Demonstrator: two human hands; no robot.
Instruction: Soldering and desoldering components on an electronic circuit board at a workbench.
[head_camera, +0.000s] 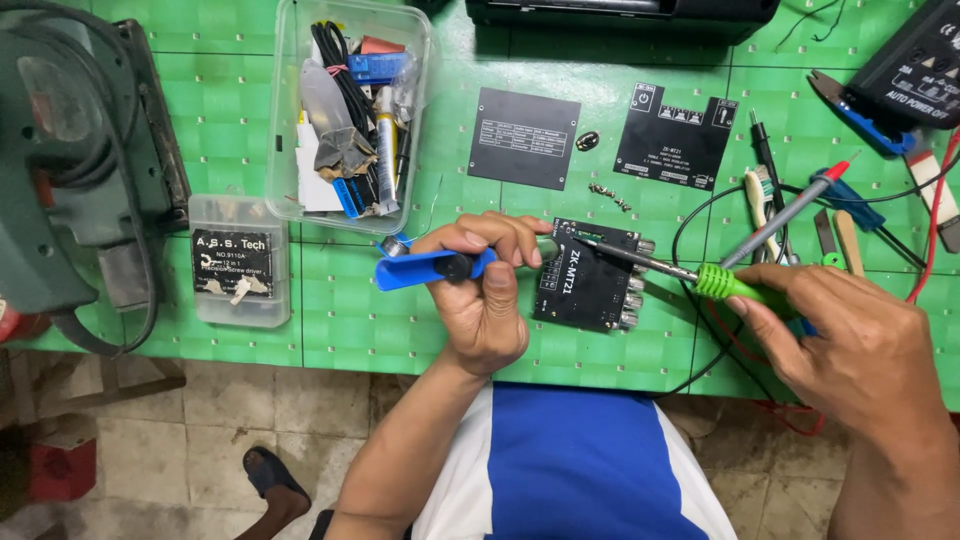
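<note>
On your green mat (250, 110) you have a clear tub (352, 110) at the top, packed with cables and small tools. Just left of it and lower sits a small screwdriver case (240, 262), and beside that, at the mat's left edge, a green power tool (70, 160). Right of the tub lie 2 black plates (524, 137) (672, 137), with an oval part (588, 141) between them and loose screws (610, 194) just below. A red-tipped probe (790, 212) lies further right, a brush (938, 200) at the edge.

Soldering iron (690, 275) tip perhaps touching board (590, 290)
</note>
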